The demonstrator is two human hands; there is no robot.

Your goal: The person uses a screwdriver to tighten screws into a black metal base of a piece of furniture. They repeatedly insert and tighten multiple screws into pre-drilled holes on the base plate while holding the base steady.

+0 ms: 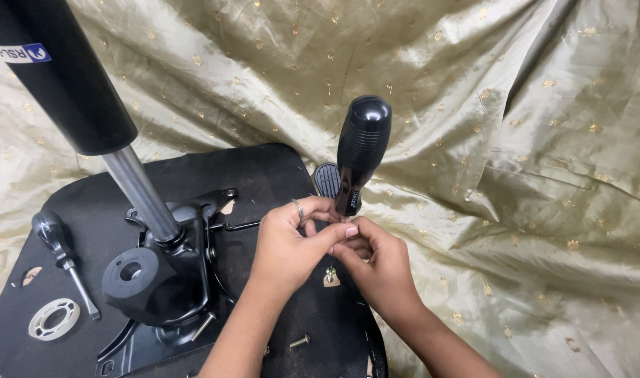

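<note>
Around you spreads a crumpled olive-gold cloth [474, 105] dotted with small gold motifs. At your left a thick black cylinder [57, 73] rises on a shiny metal rod [141, 192] from a black metal mechanism [159, 273]. A black-knobbed lever [62, 259] lies near a white plastic ring [54, 318] (both on the dark fabric). A brass-coloured bolt [299, 341] lies loose near the bottom edge.
</note>
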